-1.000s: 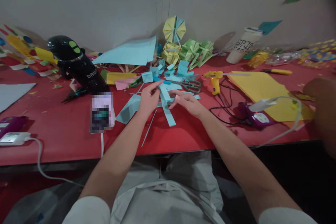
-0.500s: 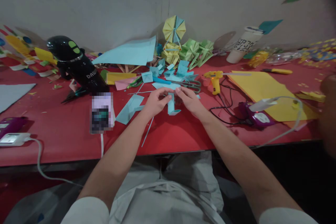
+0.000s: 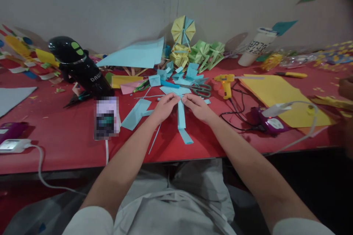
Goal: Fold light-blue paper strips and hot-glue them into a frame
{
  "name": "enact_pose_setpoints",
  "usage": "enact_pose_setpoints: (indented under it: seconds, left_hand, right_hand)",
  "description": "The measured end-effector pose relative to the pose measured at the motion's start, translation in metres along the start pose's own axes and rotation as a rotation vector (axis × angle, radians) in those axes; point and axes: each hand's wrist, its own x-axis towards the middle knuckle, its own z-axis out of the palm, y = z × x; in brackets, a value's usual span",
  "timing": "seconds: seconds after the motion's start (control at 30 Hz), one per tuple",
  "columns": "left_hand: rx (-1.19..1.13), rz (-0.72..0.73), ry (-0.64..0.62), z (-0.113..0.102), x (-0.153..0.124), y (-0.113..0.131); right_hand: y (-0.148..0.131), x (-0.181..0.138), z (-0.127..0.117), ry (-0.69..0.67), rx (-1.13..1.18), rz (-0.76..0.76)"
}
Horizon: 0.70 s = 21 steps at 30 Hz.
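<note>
Both hands meet at the top end of one light-blue paper strip (image 3: 182,117), the left hand (image 3: 164,105) and right hand (image 3: 198,106) each pinching it with fingertips close together; the strip lies on the red table (image 3: 68,136), its lower end bent aside. Beyond sit one pair of scissors (image 3: 200,89), one yellow glue gun (image 3: 226,82) and one black bottle (image 3: 78,67) (lying tilted), plus two purple devices at the table's sides.

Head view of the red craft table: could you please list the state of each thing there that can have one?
Light blue paper strip: creased, top end pinched by both hands, lower end lying on the table.
Left hand: closed on the strip.
Right hand: closed on the strip.
Yellow glue gun: lying down, orange light on.
Grey-handled scissors: lying flat, untouched.
White patterned cup: tilted against the wall.
</note>
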Motion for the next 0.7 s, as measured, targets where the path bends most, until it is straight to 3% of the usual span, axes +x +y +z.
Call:
enact_pose_setpoints:
  seconds: [0.1, 0.33, 0.53, 0.7]
  left_hand:
    - [0.044, 0.014, -0.014, -0.0006, -0.0006, 0.0010]
    - [0.152, 0.215, -0.017, -0.0029, -0.0002, -0.0008]
    - [0.131, 0.200, -0.004, -0.0005, -0.0005, -0.0037]
    - [0.109, 0.173, 0.077, 0.0040, 0.0003, -0.0045]
  right_hand:
    - [-0.0005, 0.0002, 0.0011, -0.016, 0.036, 0.025]
    - [-0.0038, 0.0014, 0.0047, -0.018, 0.135, 0.096]
    - [-0.0030, 0.0014, 0.0052, 0.006, 0.085, 0.042]
    - [-0.0021, 0.0018, 0.0046, 0.048, 0.051, -0.022]
